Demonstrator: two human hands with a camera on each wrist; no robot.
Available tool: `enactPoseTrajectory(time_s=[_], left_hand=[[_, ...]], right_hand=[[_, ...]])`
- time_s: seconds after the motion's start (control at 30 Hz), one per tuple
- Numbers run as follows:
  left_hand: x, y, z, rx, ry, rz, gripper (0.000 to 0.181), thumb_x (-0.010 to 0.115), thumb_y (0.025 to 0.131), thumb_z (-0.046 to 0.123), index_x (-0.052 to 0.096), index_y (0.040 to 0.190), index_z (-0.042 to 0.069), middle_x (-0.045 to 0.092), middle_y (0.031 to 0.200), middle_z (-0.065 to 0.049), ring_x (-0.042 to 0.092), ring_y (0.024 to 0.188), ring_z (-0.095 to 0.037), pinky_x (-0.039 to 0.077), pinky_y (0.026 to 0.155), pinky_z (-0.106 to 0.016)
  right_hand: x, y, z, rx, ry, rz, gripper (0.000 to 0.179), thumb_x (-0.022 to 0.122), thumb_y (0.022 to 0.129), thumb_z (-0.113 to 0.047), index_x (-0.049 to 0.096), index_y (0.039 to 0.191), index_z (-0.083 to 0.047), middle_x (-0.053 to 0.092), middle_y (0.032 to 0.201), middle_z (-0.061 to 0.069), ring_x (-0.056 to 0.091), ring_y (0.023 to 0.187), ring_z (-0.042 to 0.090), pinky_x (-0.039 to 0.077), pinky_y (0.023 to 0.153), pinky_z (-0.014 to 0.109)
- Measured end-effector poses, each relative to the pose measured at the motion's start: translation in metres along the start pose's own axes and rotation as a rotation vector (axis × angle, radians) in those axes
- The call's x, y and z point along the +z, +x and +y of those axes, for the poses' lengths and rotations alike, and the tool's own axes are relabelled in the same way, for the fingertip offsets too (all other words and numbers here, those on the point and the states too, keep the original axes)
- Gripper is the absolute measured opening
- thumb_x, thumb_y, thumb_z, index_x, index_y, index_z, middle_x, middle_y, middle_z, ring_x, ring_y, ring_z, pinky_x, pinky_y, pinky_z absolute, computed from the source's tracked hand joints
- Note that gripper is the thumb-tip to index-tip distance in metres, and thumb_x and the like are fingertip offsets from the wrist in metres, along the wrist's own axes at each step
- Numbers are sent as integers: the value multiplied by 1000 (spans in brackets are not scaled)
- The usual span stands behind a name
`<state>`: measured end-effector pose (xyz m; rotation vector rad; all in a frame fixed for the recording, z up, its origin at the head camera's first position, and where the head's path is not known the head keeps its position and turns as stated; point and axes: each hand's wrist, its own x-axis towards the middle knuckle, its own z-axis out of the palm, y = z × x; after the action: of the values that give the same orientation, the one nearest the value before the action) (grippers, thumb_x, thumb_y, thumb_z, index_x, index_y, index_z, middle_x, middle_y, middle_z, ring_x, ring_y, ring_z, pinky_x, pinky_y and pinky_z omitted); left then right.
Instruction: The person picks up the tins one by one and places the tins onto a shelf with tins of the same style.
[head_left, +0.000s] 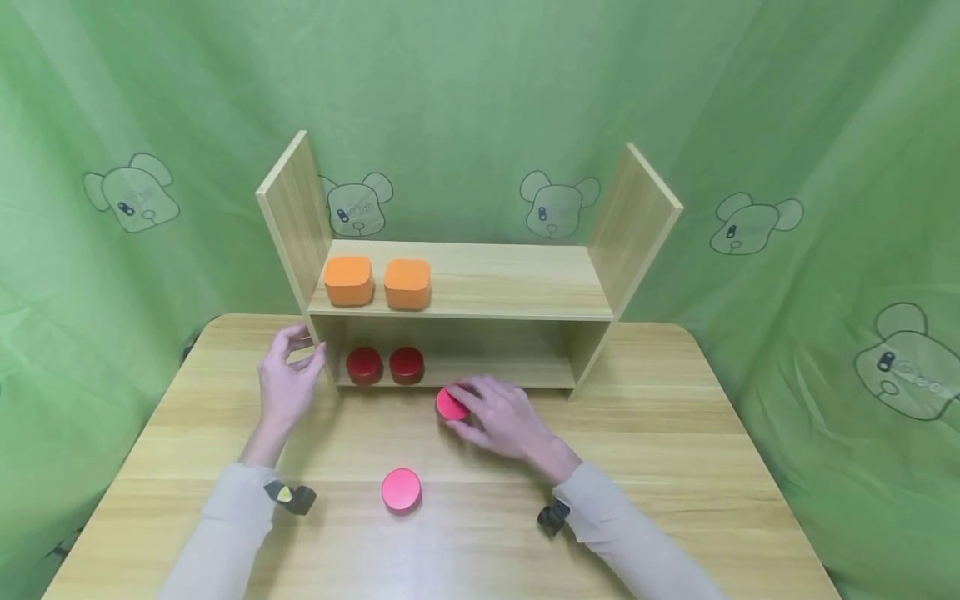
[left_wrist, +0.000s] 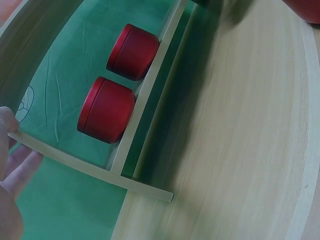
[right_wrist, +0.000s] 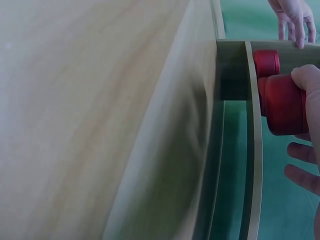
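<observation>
My right hand [head_left: 506, 417] grips a round red tin [head_left: 450, 405] just in front of the lower board of a wooden shelf. In the right wrist view, the thumb lies against the side of this held tin [right_wrist: 285, 107]. My left hand [head_left: 287, 385] is at the shelf's left side panel [left_wrist: 75, 162], pinching its edge between thumb and fingers. Two red tins, one at the left [head_left: 364, 367] and one beside it [head_left: 407, 366], stand side by side on the lower board [head_left: 495, 367]. Another red tin [head_left: 401, 490] stands on the table nearer to me.
Two orange rounded blocks, the left one [head_left: 348, 281] and its neighbour [head_left: 408, 284], sit on the upper board [head_left: 517, 279]. The right side panel [head_left: 633, 229] rises above it. A green curtain [head_left: 465, 92] hangs behind the wooden table [head_left: 675, 433].
</observation>
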<state>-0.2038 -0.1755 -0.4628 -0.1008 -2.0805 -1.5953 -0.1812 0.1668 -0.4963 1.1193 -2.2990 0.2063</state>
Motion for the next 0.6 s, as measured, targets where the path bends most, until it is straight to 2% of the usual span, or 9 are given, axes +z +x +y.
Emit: enactPoseTrajectory(time_s=[0.27,0.6], left_hand=[[1,0,0,7,-4,5,36,68,93,-11,60,127,-11,68,125,-31,61,102,8,60,86,-3],[1,0,0,-5,-5,2,36,69,93,-10,60,128,-11,68,125,-31,61,102,8,60,86,-3]], right_hand=[[3,5,9,54,-69,1,54,80,89,-46,73,129,-11,75,121,8,73,103,21,71,79,29],[8,12,18,128,-65,8,53,77,93,-44,71,132,-10,73,122,11,73,103,24,72,79,34]])
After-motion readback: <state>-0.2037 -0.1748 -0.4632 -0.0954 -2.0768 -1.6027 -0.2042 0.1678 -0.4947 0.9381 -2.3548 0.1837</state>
